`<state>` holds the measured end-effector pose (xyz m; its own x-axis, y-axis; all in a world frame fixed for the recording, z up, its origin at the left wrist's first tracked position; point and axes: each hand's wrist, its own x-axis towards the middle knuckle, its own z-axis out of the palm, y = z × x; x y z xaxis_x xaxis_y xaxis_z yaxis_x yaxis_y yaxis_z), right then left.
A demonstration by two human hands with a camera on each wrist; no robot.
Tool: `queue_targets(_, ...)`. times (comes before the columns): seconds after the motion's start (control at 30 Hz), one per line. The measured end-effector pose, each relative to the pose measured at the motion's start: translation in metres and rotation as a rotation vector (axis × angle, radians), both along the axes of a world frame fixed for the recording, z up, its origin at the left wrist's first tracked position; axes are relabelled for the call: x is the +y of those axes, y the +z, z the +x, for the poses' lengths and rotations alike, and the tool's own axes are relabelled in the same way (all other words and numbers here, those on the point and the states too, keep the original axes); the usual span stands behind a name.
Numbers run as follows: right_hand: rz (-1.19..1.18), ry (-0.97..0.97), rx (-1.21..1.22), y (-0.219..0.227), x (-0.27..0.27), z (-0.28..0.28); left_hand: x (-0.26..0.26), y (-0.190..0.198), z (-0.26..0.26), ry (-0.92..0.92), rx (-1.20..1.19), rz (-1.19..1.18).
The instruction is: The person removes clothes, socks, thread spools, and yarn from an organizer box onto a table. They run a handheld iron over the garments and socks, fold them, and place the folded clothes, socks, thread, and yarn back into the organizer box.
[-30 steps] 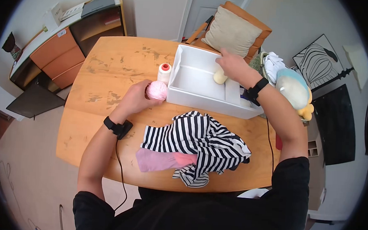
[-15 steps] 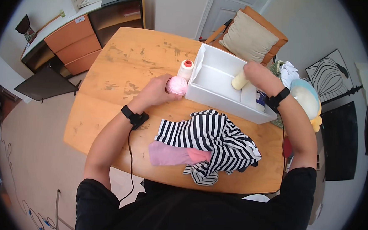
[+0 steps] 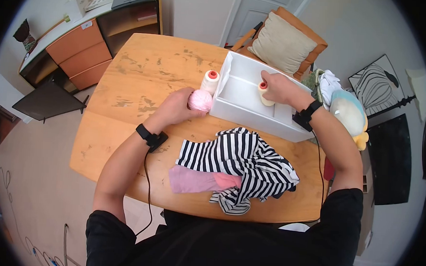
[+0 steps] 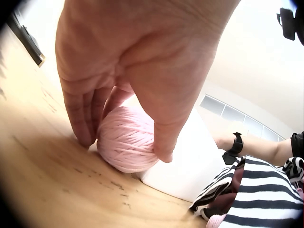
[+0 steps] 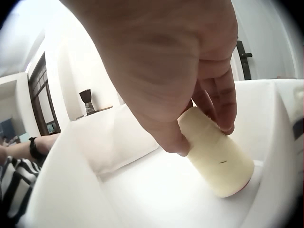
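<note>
My left hand (image 3: pixel 175 108) holds a ball of pink yarn (image 3: pixel 201 101) on the wooden table, thumb on one side and fingers on the other in the left wrist view. The ball sits against the corner of a white box (image 3: pixel 254 120). Just behind it stands a white thread cone (image 3: pixel 209 84) with a red top. Inside the box, my right hand (image 3: pixel 283 91) pinches a cream thread cone (image 5: pixel 218 159) near its narrow end. That cone leans in the right wrist view, its wide base close over the box floor.
Black-and-white striped cloth (image 3: pixel 224 155) lies crumpled in front of the box, over pink cloth (image 3: pixel 191 180). At the right, a basket holds white cloth (image 3: pixel 329 83) and a plush toy (image 3: pixel 346 113). A chair with a cushion (image 3: pixel 282 42) stands behind the table (image 3: pixel 108 108).
The head view has shifted. Within the box, the cream cone has moved slightly left and its red top now shows beside my right hand. My left hand stays on the yarn ball.
</note>
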<state>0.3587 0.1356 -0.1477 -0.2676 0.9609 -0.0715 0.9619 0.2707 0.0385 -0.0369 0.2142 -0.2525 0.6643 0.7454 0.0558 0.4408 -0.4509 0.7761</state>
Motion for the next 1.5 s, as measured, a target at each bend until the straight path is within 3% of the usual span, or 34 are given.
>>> queue_targets(0.1, -0.058, -0.089, 0.003, 0.003, 0.001, -0.008, 0.000, -0.004, -0.001, -0.006, -0.037, -0.005)
queue_targets(0.17, -0.067, -0.166, 0.099, 0.030, 0.002, -0.019, 0.004, -0.009, -0.002, -0.001, -0.044, 0.016)
queue_targets(0.33, 0.307, -0.189, 0.354, 0.120, 0.026, -0.064, 0.001, -0.006, -0.002, -0.017, -0.046, 0.005)
queue_targets(0.43, 0.469, -0.028, 0.438, 0.095, 0.079, -0.089, -0.001, -0.002, 0.000, -0.009, -0.027, -0.011)
queue_targets(0.6, 0.169, -0.022, 0.147, 0.030, 0.140, -0.136, -0.004, -0.010, 0.000, 0.002, -0.105, 0.043)
queue_targets(0.67, -0.062, -0.053, -0.057, 0.018, 0.143, -0.144, -0.005, -0.007, 0.001, -0.002, -0.068, 0.055)
queue_targets(0.77, -0.083, -0.052, -0.124, 0.010, 0.138, -0.146, -0.005, -0.003, 0.002, 0.007, -0.014, 0.051)
queue_targets(0.87, -0.216, -0.085, -0.105, 0.018, 0.135, -0.143, -0.007, -0.001, 0.005, 0.025, 0.006, 0.029)
queue_targets(1.0, -0.142, -0.115, 0.094, 0.009, 0.136, -0.129, -0.005, -0.001, 0.006, 0.028, 0.002, -0.010)
queue_targets(1.1, 0.017, -0.084, 0.216, 0.033, 0.092, -0.120, -0.005, -0.005, 0.007, 0.048, 0.029, 0.067)
queue_targets(1.17, 0.256, -0.018, 0.316, 0.045, 0.055, -0.100, -0.007, -0.012, 0.013, 0.066, 0.011, 0.125)
queue_targets(1.3, 0.696, -0.087, 0.509, 0.060, -0.095, -0.063, -0.022, -0.017, 0.023, 0.162, 0.025, 0.310)
queue_targets(1.33, 0.660, -0.234, 0.560, 0.052, -0.137, -0.056, -0.029, -0.010, 0.022, 0.150, 0.011, 0.326)
queue_targets(1.4, 0.606, -0.443, 0.602, 0.010, -0.210, -0.036, -0.048, 0.011, 0.019, 0.173, -0.087, 0.799)
queue_targets(1.43, 0.587, -0.502, 0.591, -0.017, -0.235, -0.022, -0.057, 0.033, 0.023, 0.168, -0.094, 0.810)
queue_targets(1.5, 0.552, -0.530, 0.572, -0.060, -0.269, -0.006, -0.075, 0.076, 0.035, -0.093, -0.006, 1.094)
